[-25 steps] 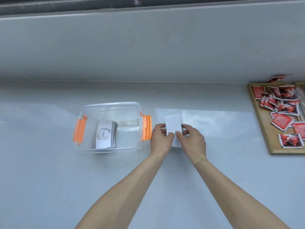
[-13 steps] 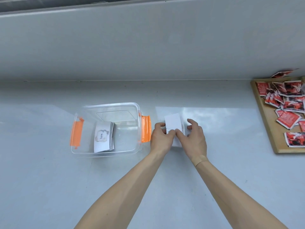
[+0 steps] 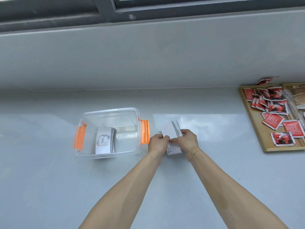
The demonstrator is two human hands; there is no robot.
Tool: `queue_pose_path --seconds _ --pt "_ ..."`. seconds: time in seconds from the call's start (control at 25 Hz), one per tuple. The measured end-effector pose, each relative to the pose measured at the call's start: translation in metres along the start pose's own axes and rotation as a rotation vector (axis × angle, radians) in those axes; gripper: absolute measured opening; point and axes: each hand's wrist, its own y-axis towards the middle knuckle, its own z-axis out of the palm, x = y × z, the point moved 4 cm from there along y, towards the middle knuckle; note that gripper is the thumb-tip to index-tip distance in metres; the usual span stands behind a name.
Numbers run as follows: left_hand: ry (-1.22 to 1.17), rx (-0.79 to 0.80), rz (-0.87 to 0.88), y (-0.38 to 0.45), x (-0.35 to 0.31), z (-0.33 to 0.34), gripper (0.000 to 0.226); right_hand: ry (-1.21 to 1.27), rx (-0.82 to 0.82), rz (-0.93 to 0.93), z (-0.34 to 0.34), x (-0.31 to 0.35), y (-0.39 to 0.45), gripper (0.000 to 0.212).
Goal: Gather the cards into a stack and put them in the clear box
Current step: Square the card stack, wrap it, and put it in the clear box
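A stack of white cards (image 3: pixel 171 131) is held just right of the clear box (image 3: pixel 130 111), tilted up so its edge shows. My left hand (image 3: pixel 157 143) grips its left side and my right hand (image 3: pixel 188 142) grips its right side; both hide the stack's middle. The lower end of the stack touches or hovers just above the table. The clear box has orange latches (image 3: pixel 145 133) and stands open. Inside it, at the front, lies another stack of cards (image 3: pixel 104 140) with "love." on the top card.
A wooden tray (image 3: pixel 260 131) with several red packets (image 3: pixel 273 120) lies at the right edge of the grey table. A low grey wall runs along the back, with a window frame above it.
Both hands have closed tighter on the stack and tipped it up, so the cards' edge now shows. The box and its cards have not moved.
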Motion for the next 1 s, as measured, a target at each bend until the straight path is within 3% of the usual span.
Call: queue_pose_path --seconds 0.12,0.24,0.44,0.56,0.72,0.88,1.0 --pt "-0.121 0.087 -0.061 -0.015 0.013 -0.006 0.014 0.059 0.010 -0.043 0.000 -0.011 -0.022 0.056" --pt "-0.083 0.128 -0.054 -0.036 0.033 -0.017 0.015 -0.062 0.019 -0.132 -0.004 -0.023 -0.050 0.055" --pt "0.106 0.202 0.179 -0.078 0.069 -0.054 0.074 -0.485 0.057 -0.332 -0.002 -0.043 -0.105 0.054" --pt "0.280 0.254 0.374 -0.097 0.088 -0.076 0.088 -0.700 0.078 -0.437 0.011 -0.058 -0.134 0.053" --pt "0.589 0.244 0.610 -0.112 0.111 -0.107 0.069 -0.856 0.087 -0.570 0.035 -0.082 -0.166 0.054" --pt "0.824 0.189 0.714 -0.119 0.129 -0.134 0.043 -0.896 0.085 -0.718 0.063 -0.096 -0.188 0.052" --pt "0.932 0.143 0.767 -0.119 0.140 -0.153 0.042 -0.890 0.079 -0.798 0.081 -0.099 -0.199 0.051"
